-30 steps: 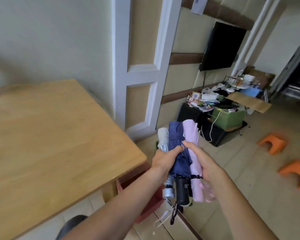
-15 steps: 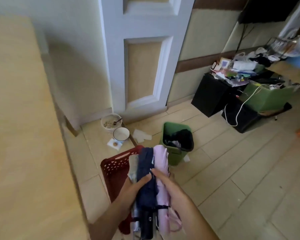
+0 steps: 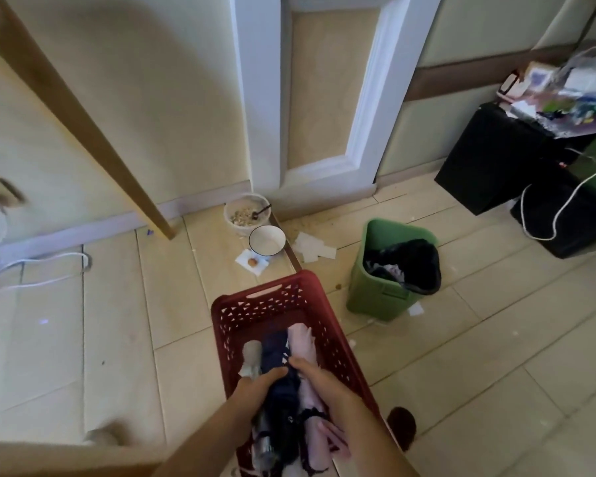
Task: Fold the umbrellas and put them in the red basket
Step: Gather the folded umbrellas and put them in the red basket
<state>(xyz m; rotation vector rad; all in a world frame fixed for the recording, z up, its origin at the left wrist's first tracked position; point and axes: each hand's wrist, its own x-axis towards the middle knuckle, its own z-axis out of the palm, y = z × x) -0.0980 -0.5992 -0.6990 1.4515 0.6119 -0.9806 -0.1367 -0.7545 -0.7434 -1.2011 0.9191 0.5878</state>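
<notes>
Left hand (image 3: 255, 390) and right hand (image 3: 319, 383) grip three folded umbrellas (image 3: 274, 349) together. They have come down, so the red basket (image 3: 265, 287) now sits right under them. Letting go seems next.

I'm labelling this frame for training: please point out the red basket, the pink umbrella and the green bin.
red basket (image 3: 255, 309): head view, far lattice wall.
pink umbrella (image 3: 300, 342): head view, folded canopy.
green bin (image 3: 372, 297): head view, outer front wall.

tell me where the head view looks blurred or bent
Head view: the wide-angle lens slants the wooden table leg and white panelled door; the left-edge wall socket is smeared; the folded grey, navy and pink umbrellas and red plastic basket are soft.
</notes>
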